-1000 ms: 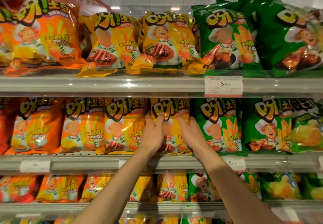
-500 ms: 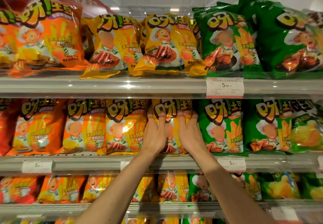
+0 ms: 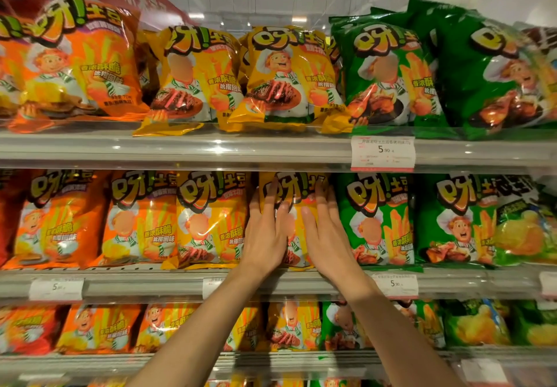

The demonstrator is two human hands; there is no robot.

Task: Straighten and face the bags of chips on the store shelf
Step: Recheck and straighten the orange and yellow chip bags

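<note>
Fingers of the left hand lie straight and slightly spread, flat against the front of a yellow chip bag on the middle shelf; the thumb points inward across the bag's face. Fingers of the right hand are likewise straight and close together, pressing the same bag from its right half, thumb angled toward the left hand. Neither hand curls round anything; both only press on the pack. Only the bag's top logo and a narrow strip between the two thumbs show; the rest is covered by the hands.

Just left of the left fingers stands another yellow bag, upright and facing out. Just right of the right fingers stands a green bag, touching the pressed one. Above the fingertips runs the upper shelf edge, carrying a price tag up and to the right. Below the wrists sits a lower row of bags.
</note>
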